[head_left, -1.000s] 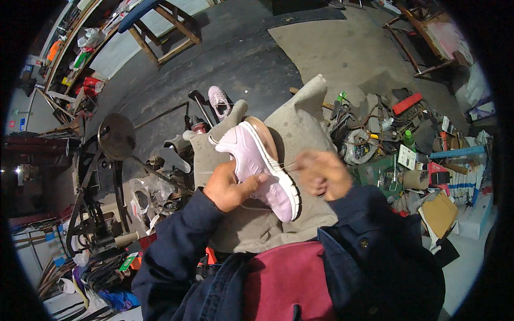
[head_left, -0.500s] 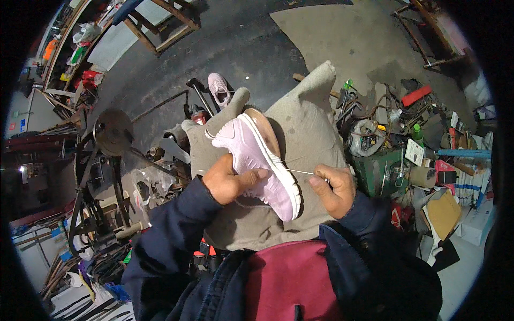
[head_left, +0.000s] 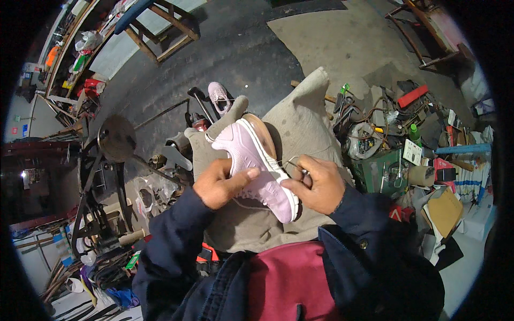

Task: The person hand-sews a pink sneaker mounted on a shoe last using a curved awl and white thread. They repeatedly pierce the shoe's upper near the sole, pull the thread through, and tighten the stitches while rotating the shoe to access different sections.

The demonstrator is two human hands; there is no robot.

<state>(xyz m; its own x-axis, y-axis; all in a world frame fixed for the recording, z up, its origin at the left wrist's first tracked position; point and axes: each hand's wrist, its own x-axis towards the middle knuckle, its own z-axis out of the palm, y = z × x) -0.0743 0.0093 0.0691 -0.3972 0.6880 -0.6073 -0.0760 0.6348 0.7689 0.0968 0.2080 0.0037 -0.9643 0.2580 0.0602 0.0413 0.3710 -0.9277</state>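
Observation:
A pale pink sneaker [head_left: 247,152] lies on its side on a grey-beige cloth [head_left: 308,128] over my lap, toe toward me, white sole edge turned to the right. My left hand [head_left: 220,184] grips its upper, thumb pressed on the side. At the sole edge my right hand [head_left: 319,184] is closed, fingers bent, on what looks like a sewing awl [head_left: 291,160] with a thin bent metal tip; its grip is mostly hidden. Fine thread [head_left: 274,160] runs by the sole edge near the tip. The other pink sneaker [head_left: 218,96] stands on the floor ahead.
An iron hand-cranked machine with a round wheel [head_left: 117,138] stands on the left. To the right, a green box [head_left: 380,171] sits among heaped tools, a red-handled item [head_left: 413,96] and a tan envelope [head_left: 444,209]. A wooden stool [head_left: 160,32] is at far left.
My right hand has moved left, up against the sole edge; the thread it had stretched taut is slack now. A bent metal tip shows at its fingers. The left hand keeps its hold on the sneaker.

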